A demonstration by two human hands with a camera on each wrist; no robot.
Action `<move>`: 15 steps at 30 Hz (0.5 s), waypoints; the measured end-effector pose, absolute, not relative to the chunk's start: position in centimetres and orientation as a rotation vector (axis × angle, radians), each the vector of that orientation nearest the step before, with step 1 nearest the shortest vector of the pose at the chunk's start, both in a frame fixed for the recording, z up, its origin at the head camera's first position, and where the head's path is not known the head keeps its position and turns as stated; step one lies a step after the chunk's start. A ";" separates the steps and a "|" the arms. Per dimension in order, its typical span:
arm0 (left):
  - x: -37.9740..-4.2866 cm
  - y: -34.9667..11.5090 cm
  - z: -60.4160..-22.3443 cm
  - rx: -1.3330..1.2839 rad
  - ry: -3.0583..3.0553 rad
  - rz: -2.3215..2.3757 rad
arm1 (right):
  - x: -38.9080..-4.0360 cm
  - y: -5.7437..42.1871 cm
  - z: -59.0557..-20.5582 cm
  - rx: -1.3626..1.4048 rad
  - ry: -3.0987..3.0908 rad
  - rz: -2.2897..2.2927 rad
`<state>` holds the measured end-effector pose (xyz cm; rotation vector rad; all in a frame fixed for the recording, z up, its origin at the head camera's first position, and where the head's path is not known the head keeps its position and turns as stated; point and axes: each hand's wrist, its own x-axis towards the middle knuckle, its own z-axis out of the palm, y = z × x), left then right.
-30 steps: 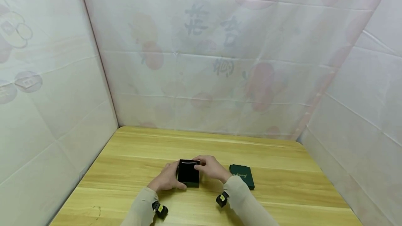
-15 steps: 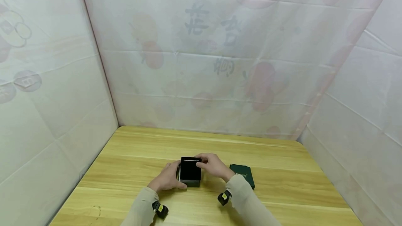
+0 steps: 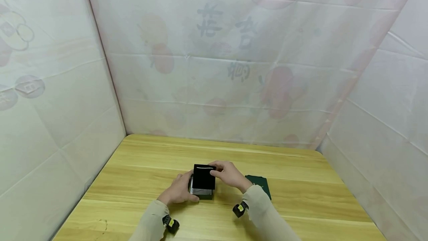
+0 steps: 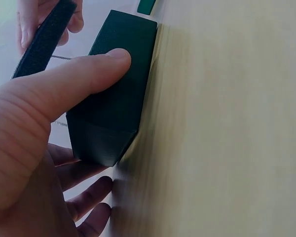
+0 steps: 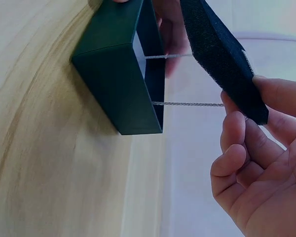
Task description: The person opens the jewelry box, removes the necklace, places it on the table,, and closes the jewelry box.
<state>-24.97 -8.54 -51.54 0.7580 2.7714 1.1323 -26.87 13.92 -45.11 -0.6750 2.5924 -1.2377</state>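
Observation:
A small dark green jewelry box base (image 3: 206,197) stands on the table, gripped by my left hand (image 3: 178,190). In the left wrist view its thumb presses the near wall of the box, with other fingers round the far side. My right hand (image 3: 229,174) pinches a corner of a black foam pad (image 3: 204,179), raised and tilted above the box. A white slit line crosses the pad's upper part. In the right wrist view, two strands of silver chain (image 5: 187,104) stretch between pad and box. A pale inner surface shows inside the box.
The dark green lid (image 3: 259,182) with gold lettering lies on the wooden table (image 3: 150,155) to the right, partly hidden by the right wrist. Patterned white cloth walls (image 3: 207,96) enclose the table at the back and both sides.
My right hand has lifted the foam pad up and away from the box, uncovering part of the pale interior. My left hand has stayed in place on the box.

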 end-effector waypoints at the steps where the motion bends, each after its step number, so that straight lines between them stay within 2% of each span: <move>1: -25.0 -8.5 -51.6 0.763 2.773 1.133 | -27.0 14.0 -45.3 -0.674 2.599 -1.232; 15: -24.6 -8.3 -51.2 0.689 2.750 1.061 | -27.6 14.5 -46.3 -0.687 2.634 -1.188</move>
